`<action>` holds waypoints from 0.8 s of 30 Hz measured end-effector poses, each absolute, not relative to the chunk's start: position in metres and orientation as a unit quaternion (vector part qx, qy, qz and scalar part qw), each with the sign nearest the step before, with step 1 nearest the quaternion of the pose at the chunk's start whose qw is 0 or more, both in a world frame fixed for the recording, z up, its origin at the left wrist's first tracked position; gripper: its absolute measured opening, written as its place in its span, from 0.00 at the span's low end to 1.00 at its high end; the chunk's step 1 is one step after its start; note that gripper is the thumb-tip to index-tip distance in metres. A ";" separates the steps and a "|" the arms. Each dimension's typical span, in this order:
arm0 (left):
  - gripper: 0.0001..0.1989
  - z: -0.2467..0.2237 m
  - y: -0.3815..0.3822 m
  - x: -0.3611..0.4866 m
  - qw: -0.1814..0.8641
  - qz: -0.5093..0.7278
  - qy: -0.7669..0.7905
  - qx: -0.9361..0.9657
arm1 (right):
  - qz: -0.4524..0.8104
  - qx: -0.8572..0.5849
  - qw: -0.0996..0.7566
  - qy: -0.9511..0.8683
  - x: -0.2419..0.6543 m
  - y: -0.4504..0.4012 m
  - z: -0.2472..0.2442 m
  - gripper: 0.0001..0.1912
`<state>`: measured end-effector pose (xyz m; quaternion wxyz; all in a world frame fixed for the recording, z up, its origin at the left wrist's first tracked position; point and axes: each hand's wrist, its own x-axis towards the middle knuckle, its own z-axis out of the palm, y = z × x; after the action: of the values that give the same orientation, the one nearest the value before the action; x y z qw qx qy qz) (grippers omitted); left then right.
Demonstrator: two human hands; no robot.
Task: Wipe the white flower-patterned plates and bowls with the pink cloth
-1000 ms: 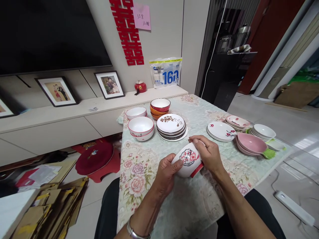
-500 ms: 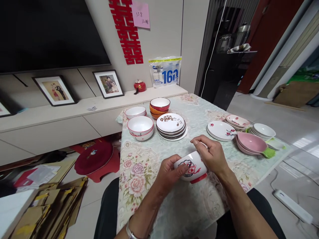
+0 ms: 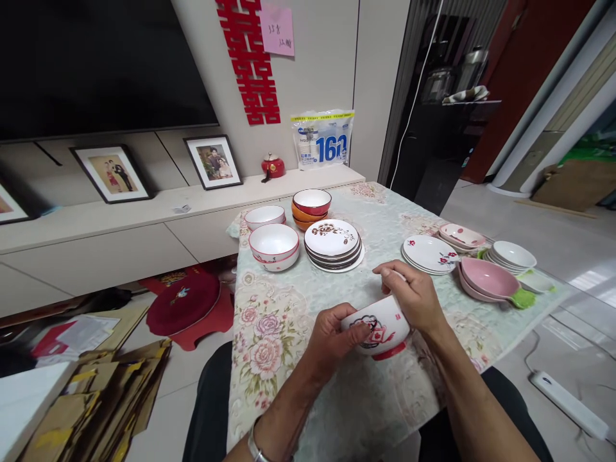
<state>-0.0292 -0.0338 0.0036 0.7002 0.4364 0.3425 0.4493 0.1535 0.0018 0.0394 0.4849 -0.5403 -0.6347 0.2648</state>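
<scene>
Fingers (image 3: 353,323) of left hand (image 3: 332,337) and right hand (image 3: 416,298) wrapped around one white bowl with red foot (image 3: 380,328), near table's front edge (image 3: 337,410). Change: bowl, tipped on its side a second ago, now nearly upright, lower, close to floral tablecloth (image 3: 269,333). Likely being set down. Behind: brown-flowered plate stack (image 3: 333,242); white red-rimmed bowls (image 3: 273,246).

Single head-worn view, forward and down, close over the table (image 3: 385,212) with dishes
</scene>
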 end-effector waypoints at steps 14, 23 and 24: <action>0.18 0.006 -0.033 -0.024 0.758 0.507 0.276 0.303 | 0.484 -0.501 0.560 -0.448 0.161 0.017 0.028 0.21; 0.18 0.004 -0.029 -0.024 0.730 0.536 0.294 0.306 | 0.209 -0.542 0.522 -0.624 0.144 -0.004 0.040 0.15; 0.18 0.003 -0.029 -0.023 0.729 0.533 0.295 0.311 | 0.147 -0.536 0.511 -0.656 0.138 -0.009 0.044 0.14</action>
<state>-0.0233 -0.0290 0.0033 0.7294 0.3113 0.2950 0.5330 0.1384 -0.0092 0.0440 0.5107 -0.5357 -0.6562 0.1471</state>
